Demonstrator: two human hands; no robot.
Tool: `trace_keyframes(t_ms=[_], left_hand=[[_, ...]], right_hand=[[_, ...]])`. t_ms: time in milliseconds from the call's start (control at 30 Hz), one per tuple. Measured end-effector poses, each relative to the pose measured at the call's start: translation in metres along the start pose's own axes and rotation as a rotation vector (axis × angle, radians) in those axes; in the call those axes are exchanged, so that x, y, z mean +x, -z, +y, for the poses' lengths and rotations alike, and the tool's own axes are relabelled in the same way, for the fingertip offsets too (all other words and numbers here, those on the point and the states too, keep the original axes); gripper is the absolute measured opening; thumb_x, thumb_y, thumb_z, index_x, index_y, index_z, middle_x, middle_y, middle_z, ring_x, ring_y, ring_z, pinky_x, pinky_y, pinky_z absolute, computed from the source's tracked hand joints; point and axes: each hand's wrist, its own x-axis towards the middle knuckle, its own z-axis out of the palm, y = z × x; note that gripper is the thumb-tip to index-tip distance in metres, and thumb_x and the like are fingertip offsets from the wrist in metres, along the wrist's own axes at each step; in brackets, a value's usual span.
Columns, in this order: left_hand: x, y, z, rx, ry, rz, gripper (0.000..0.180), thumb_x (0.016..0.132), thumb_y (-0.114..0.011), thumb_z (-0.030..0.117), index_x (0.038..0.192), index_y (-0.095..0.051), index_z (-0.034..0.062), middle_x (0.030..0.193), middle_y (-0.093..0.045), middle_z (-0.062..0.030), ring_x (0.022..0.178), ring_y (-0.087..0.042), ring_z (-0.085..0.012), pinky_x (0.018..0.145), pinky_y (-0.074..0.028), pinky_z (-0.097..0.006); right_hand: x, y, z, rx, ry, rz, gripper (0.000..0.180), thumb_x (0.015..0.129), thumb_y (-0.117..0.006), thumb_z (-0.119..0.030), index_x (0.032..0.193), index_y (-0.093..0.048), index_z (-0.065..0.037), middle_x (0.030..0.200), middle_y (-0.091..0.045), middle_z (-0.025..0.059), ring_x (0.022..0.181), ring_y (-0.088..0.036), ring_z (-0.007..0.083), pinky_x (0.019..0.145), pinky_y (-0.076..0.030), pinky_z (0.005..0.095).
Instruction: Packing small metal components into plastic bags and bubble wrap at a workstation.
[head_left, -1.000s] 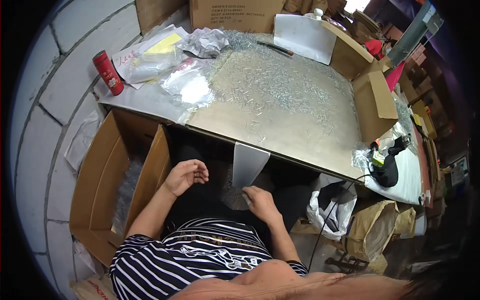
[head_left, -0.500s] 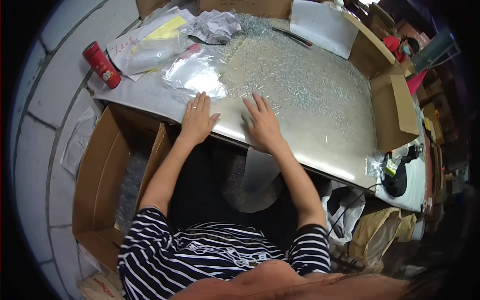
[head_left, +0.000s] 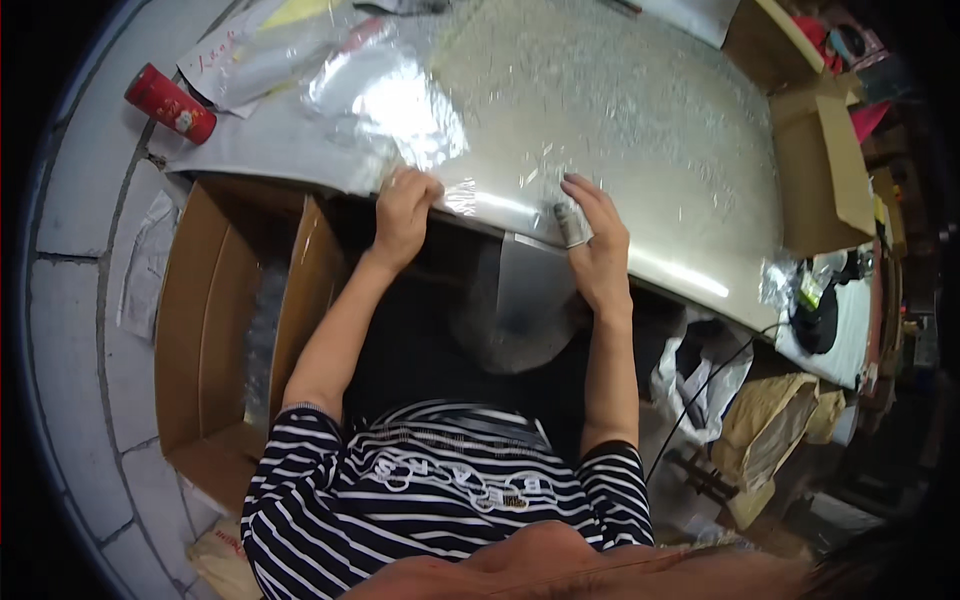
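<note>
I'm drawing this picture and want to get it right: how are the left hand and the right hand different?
The left hand has its fingers bent; the right hand holds its fingers straighter. The right hand wears a pale thumb cover, but none shows on the left hand. Both hands are bare otherwise, as far as shows, and both are at the table's near edge.

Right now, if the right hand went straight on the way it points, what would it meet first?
The right hand would probably meet the small shiny pieces scattered on the tabletop, though whether it would touch or pass above them is unclear.
</note>
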Motion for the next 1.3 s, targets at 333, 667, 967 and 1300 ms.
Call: trace_keyframes(t_ms=[333,667,967,1300], left_hand=[[-0.044,-0.008,0.108,-0.503,0.469,-0.620,0.006,0.085,-0.063,0.001,0.086,-0.057,-0.0009,0.076,-0.060,-0.0079,0.068,-0.057,-0.0133,0.061,-0.044,-0.029],[-0.124,-0.031,0.092,-0.716,0.810,-1.047,0.013,0.077,-0.076,0.007,0.077,-0.065,0.0009,0.066,-0.058,0.0028,0.063,-0.050,-0.0030,0.057,-0.040,-0.021],[-0.147,-0.034,0.064,-0.701,0.687,-1.027,0.010,0.076,-0.075,0.003,0.081,-0.068,-0.0023,0.076,-0.065,-0.0046,0.072,-0.061,-0.0110,0.067,-0.048,-0.025],[-0.153,-0.047,0.059,-0.683,0.514,-1.081,0.011,0.077,-0.073,0.005,0.083,-0.068,-0.0022,0.073,-0.063,-0.0074,0.072,-0.061,-0.0155,0.067,-0.048,-0.028]], right_hand=[[-0.106,-0.017,-0.013,0.408,-0.315,-0.151,0.033,0.081,-0.076,-0.007,0.112,-0.063,-0.001,0.078,-0.060,-0.0011,0.070,-0.053,0.0051,0.063,-0.044,0.0203],[-0.193,-0.022,0.000,0.453,-0.517,-0.413,0.018,0.083,-0.068,0.002,0.100,-0.062,-0.001,0.078,-0.064,0.0014,0.066,-0.057,0.0046,0.060,-0.047,0.0213],[-0.198,-0.041,0.029,0.277,-0.479,-0.560,0.017,0.081,-0.067,-0.001,0.097,-0.064,0.000,0.076,-0.064,0.0128,0.069,-0.062,0.0197,0.065,-0.049,0.0327],[-0.206,-0.041,0.047,0.053,-0.474,-0.593,0.016,0.079,-0.069,-0.012,0.093,-0.066,-0.004,0.078,-0.067,0.0172,0.076,-0.066,0.0362,0.068,-0.050,0.0427]])
